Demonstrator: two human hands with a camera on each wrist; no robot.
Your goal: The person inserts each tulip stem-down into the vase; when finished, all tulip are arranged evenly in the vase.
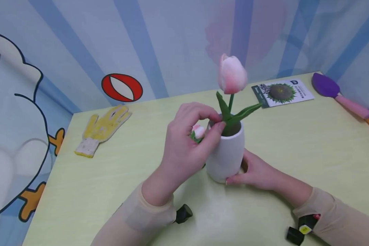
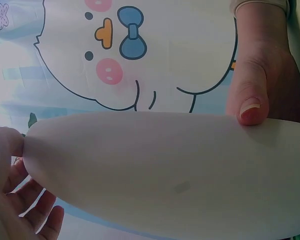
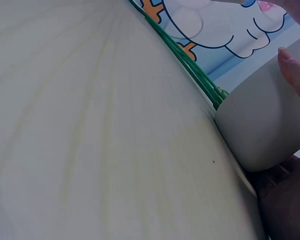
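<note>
- At the lower wall of the white vase (image 1: 226, 159), the right grip (image 1: 258, 172) is curved round the side, thumb and fingers spread by the vase's width. The vase should be held firm here, so that it is not tipped.
- At the vase's mouth, the green leaves (image 1: 233, 119) of a pink tulip (image 1: 232, 76) are pinched by the left grip (image 1: 187, 140) — thumb and fingertips almost together.
- The bloom is held above the vase, with the lower stem hidden inside. A light pinch seems best; the leaves should be eased past the rim, not crushed against it.
- Left of the vase, a second tulip (image 1: 199, 132) is partly covered by the left grip.
- Well apart on the worktop (image 1: 126, 191), a yellow glove (image 1: 103, 128) is seen left of the vase — a printed packet (image 1: 281, 92) beyond it, to the right.
</note>
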